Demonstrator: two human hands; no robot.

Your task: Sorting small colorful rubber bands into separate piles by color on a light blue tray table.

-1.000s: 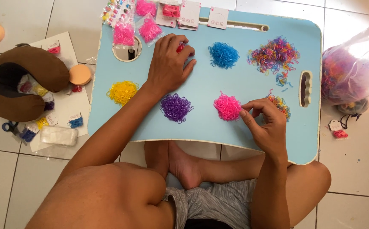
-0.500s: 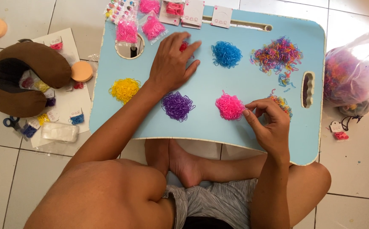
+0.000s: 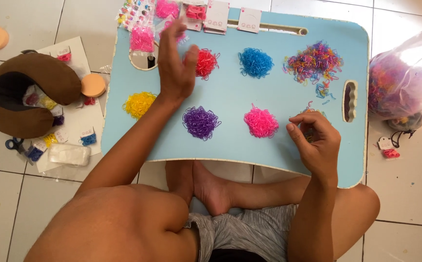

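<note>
A light blue lap tray [image 3: 274,92] carries sorted heaps of tiny elastic bands: red [image 3: 205,63], blue [image 3: 255,62], yellow [image 3: 139,104], purple [image 3: 200,122], pink [image 3: 261,122] and a mixed-colour heap [image 3: 314,62]. My left hand [image 3: 173,65] is lifted over the tray's upper left, fingers spread and blurred, just left of the red heap and holding nothing. My right hand [image 3: 315,140] hovers at the lower right, fingers curled over a small mixed clump that it mostly hides; whether bands are pinched is unclear.
Small packets of pink bands [image 3: 142,38] and white cards [image 3: 217,14] lie along the tray's top edge. A clear bag of mixed bands [image 3: 400,82] sits right. Left on the floor: a brown neck pillow [image 3: 24,92], orange sponges [image 3: 92,85], scissors [image 3: 12,144].
My left hand lifted off the red heap and swung left and up, uncovering it. My right hand drew back right from the pink heap toward the mixed clump.
</note>
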